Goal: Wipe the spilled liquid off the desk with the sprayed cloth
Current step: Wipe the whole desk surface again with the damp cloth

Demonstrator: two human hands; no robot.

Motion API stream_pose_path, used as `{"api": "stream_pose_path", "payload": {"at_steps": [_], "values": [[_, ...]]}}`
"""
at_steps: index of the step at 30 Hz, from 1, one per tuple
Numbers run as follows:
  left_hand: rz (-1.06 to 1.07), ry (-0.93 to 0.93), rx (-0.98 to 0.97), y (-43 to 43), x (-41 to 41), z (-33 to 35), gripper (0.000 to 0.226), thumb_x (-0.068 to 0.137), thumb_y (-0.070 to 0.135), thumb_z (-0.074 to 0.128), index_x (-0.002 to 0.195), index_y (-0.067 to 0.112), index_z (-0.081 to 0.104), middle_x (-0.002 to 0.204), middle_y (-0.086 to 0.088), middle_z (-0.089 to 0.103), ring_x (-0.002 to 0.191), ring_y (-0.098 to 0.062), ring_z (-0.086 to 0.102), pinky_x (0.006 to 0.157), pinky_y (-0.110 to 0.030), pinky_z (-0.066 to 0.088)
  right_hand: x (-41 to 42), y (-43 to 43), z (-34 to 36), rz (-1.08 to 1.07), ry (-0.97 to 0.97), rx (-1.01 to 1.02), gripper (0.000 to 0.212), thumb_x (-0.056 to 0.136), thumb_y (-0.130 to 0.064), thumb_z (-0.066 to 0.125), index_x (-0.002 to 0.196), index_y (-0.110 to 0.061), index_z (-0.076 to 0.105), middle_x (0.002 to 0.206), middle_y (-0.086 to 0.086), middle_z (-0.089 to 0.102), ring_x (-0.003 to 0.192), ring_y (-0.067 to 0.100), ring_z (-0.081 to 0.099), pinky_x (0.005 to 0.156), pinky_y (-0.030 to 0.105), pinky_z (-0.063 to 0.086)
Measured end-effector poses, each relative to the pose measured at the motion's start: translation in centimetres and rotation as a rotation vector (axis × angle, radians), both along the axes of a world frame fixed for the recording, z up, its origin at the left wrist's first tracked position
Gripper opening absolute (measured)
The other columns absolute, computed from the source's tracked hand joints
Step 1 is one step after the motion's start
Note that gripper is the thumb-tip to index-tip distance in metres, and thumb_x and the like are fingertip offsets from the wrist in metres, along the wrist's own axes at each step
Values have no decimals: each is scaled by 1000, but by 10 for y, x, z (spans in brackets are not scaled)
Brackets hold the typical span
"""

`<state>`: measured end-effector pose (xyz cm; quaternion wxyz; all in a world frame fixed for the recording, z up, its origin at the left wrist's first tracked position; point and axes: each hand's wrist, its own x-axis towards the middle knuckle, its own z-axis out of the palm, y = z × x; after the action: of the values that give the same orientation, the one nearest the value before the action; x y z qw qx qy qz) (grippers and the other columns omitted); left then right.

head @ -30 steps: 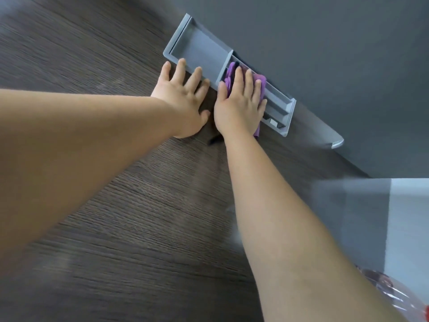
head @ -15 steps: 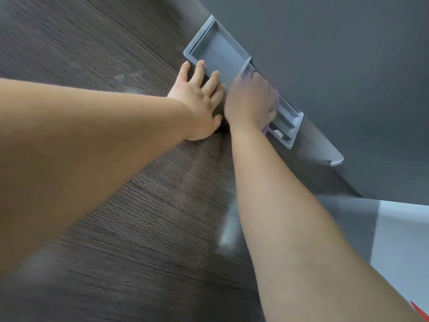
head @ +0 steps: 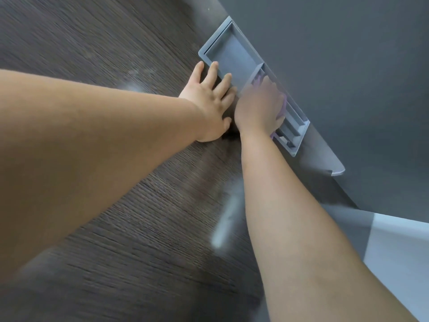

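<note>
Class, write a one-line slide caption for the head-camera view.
Left hand flat against a grey tray on the dark wooden desk; blurred right hand on a purple cloth in the tray.

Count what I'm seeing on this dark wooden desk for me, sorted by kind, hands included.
Hands: 2, the left hand and the right hand
Cloths: 1, the purple cloth, mostly hidden under the right hand
Trays: 1, the grey tray, split into compartments
Total: 4
</note>
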<state>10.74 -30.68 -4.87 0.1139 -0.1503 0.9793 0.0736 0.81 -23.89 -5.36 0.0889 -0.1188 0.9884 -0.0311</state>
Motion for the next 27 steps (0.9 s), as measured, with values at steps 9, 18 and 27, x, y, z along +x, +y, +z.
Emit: {"api": "stream_pose_path", "payload": {"at_steps": [9, 18, 27], "values": [[-12, -15, -14, -1, 0, 2, 68, 95, 52, 12, 150, 16, -4, 158, -6, -5, 143, -38, -10, 116, -53, -1, -16, 44, 3, -4, 45, 31, 53, 101, -46, 18, 152, -33, 11, 160, -11, 9, 147, 15, 1, 116, 49, 7], [-9, 17, -4, -1, 0, -2, 67, 94, 53, 11, 150, 18, -3, 158, -5, -5, 143, -37, -10, 116, -53, -3, -2, 4, -4, 100, 39, -5, 52, 102, -45, 19, 151, -35, 8, 160, -11, 6, 147, 15, -2, 116, 48, 6], [-17, -12, -17, -2, 1, -1, 67, 94, 54, 8, 150, 18, -6, 158, -5, -7, 143, -37, -11, 116, -53, -3, -27, 82, 3, -111, 55, 34, 53, 102, -45, 18, 152, -31, 9, 160, -8, 6, 147, 15, -3, 116, 50, 4]]}}
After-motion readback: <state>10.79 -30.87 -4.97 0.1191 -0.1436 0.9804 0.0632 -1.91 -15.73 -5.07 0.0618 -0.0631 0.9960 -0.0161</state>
